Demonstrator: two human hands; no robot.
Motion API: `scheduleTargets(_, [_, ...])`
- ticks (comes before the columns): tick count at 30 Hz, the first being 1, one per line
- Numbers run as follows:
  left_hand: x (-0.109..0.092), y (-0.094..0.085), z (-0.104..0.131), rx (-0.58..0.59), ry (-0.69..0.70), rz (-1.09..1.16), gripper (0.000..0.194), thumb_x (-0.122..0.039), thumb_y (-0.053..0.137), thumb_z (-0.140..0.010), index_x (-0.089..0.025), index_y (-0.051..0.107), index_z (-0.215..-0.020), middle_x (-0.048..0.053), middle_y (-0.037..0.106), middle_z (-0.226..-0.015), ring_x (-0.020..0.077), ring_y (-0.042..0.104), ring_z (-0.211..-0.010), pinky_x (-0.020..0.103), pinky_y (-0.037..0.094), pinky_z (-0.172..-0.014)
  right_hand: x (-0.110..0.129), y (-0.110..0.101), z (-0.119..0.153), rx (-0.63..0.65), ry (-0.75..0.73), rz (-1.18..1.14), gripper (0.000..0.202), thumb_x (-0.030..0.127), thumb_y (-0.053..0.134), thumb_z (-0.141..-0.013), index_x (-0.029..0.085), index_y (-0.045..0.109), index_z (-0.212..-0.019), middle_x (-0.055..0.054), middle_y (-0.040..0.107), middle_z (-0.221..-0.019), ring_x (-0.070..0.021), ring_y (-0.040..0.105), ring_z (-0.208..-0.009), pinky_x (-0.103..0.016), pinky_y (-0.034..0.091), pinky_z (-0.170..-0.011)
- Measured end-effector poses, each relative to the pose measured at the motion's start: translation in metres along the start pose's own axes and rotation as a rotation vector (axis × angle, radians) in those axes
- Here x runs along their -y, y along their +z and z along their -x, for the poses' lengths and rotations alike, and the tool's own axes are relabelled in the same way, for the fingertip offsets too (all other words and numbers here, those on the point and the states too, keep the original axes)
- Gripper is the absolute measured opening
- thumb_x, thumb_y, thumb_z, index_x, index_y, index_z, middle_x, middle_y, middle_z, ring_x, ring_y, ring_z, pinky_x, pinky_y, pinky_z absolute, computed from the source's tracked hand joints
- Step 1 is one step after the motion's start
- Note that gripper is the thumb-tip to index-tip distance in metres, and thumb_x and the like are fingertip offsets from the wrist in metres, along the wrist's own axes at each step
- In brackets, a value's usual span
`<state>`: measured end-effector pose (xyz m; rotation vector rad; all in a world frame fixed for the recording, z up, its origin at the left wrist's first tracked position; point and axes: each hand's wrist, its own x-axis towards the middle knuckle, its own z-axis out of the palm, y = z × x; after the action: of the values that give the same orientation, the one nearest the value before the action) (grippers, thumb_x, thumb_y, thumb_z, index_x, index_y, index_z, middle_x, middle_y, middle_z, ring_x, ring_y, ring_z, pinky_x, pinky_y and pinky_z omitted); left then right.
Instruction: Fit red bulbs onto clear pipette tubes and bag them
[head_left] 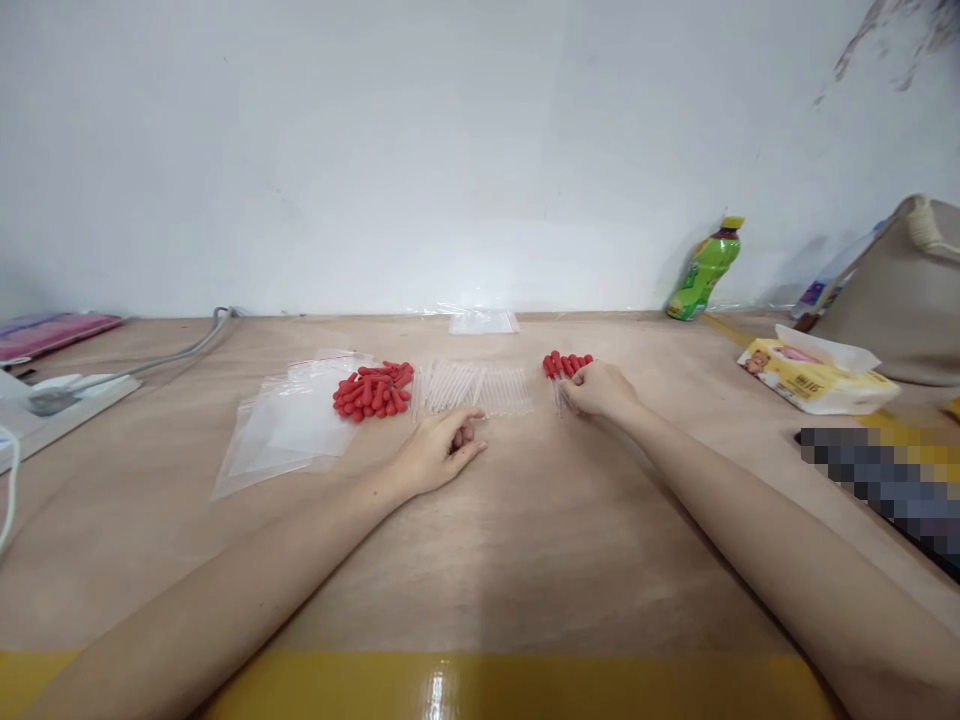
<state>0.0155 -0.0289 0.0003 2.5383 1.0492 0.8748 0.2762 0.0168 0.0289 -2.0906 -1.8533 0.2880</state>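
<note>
My left hand rests on the table with thumb and index finger apart, nothing between them. Just beyond its fingertips lies a row of thin clear tubes. A heap of red rubber bulbs sits to the left of the tubes. On the right, my right hand has its fingers pinched at a small row of red-bulbed droppers, whose clear stems point toward me. The fingers seem closed on the stem of one dropper, and they partly hide the row's right end.
Clear plastic bags lie left of the bulbs; another small bag is by the wall. A green bottle, a tissue pack, a beige bag and a blurred dark object occupy the right. A cable and power strip are left.
</note>
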Motion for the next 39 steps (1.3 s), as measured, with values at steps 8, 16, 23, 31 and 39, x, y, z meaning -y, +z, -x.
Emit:
scheduleTargets(8, [0.001,0.001,0.000,-0.001,0.008,0.001,0.031,-0.026,0.052,-0.080,-0.016,0.049,-0.110,0.001,0.054,-0.077,0.0088,0.047,-0.057,0.022,0.042,-0.057,-0.003,0.001,-0.002,-0.063,0.032,0.028,0.027,0.040,0.047,-0.070,0.019,0.060,-0.060,-0.006,0.061,-0.065,-0.0181,0.056,-0.064,-0.024,0.032,-0.049])
scheduleTargets(16, [0.001,0.001,0.000,-0.007,0.025,-0.001,0.029,-0.025,0.052,-0.081,-0.017,0.050,-0.108,0.001,0.054,-0.077,0.0088,0.047,-0.058,0.023,0.042,-0.058,-0.002,-0.002,0.001,-0.101,0.033,0.091,0.030,0.046,0.048,-0.071,0.020,0.060,-0.062,-0.005,0.063,-0.070,-0.0197,0.057,-0.066,-0.026,0.034,-0.052])
scheduleTargets(23, [0.000,0.001,0.000,-0.010,0.024,-0.018,0.026,-0.026,0.053,-0.081,-0.016,0.053,-0.105,0.001,0.055,-0.076,0.0096,0.049,-0.060,0.023,0.043,-0.059,0.026,0.013,0.018,-0.195,-0.147,0.078,0.030,0.044,0.045,-0.078,0.022,0.064,-0.074,-0.004,0.065,-0.074,-0.0206,0.058,-0.078,-0.030,0.039,-0.069])
scheduleTargets(31, [-0.001,0.000,-0.001,-0.003,0.022,-0.027,0.024,-0.026,0.053,-0.080,-0.016,0.055,-0.102,0.001,0.056,-0.075,0.0103,0.049,-0.061,0.023,0.043,-0.059,0.053,0.025,0.010,-0.055,-0.038,0.178,0.030,0.032,0.042,-0.078,0.016,0.066,-0.087,-0.012,0.065,-0.085,-0.0236,0.060,-0.082,-0.032,0.042,-0.068])
scheduleTargets(39, [-0.002,-0.001,0.000,0.004,0.028,-0.022,0.022,-0.026,0.052,-0.081,-0.017,0.055,-0.101,0.002,0.056,-0.076,0.0114,0.051,-0.063,0.024,0.044,-0.060,0.051,0.025,0.004,-0.043,-0.042,0.128,0.030,0.031,0.041,-0.079,0.014,0.066,-0.080,-0.015,0.065,-0.082,-0.0255,0.061,-0.080,-0.032,0.041,-0.063])
